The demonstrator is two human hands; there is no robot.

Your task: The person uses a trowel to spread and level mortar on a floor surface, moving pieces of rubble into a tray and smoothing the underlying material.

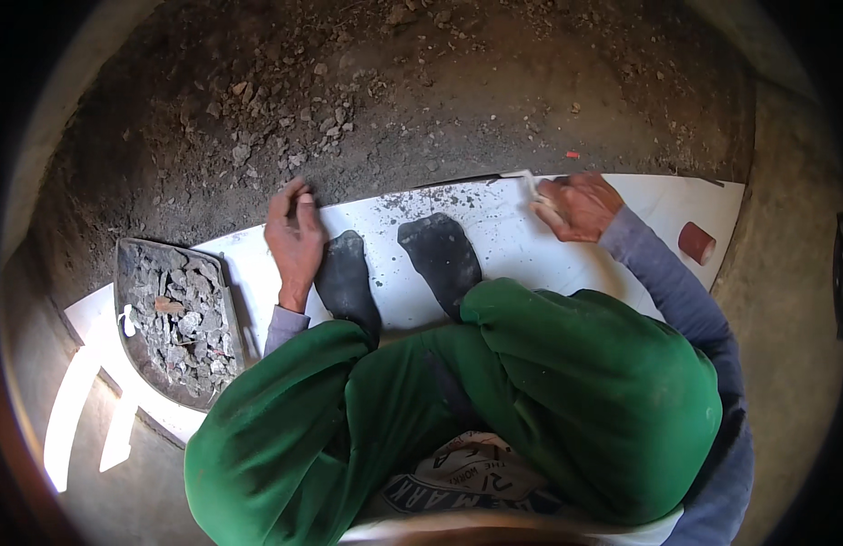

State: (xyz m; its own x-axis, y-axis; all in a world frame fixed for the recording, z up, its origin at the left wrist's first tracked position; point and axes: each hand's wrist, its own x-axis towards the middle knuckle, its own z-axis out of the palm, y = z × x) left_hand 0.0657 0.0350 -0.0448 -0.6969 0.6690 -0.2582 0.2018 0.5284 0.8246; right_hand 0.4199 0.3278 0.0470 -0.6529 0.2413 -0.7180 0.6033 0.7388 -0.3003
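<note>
My left hand point(294, 232) hovers at the soil edge of the white board point(576, 273), just above my left dark-socked foot, its fingers loosely bent and apart with nothing visible in them. My right hand point(573, 207) grips the pale handle of a tool point(529, 182), whose thin dark metal part lies along the board's far edge beside the dirt point(412, 100). Dark specks are scattered on the board below the tool. A reddish-brown cylinder point(695, 243) lies to the right of that hand.
A dark pan point(223, 273) of grey rubble stands at the left on the board. Loose stones and a small red scrap point(573, 155) lie in the dirt beyond. My knees in green trousers fill the near side, and concrete floor point(776, 273) borders the right.
</note>
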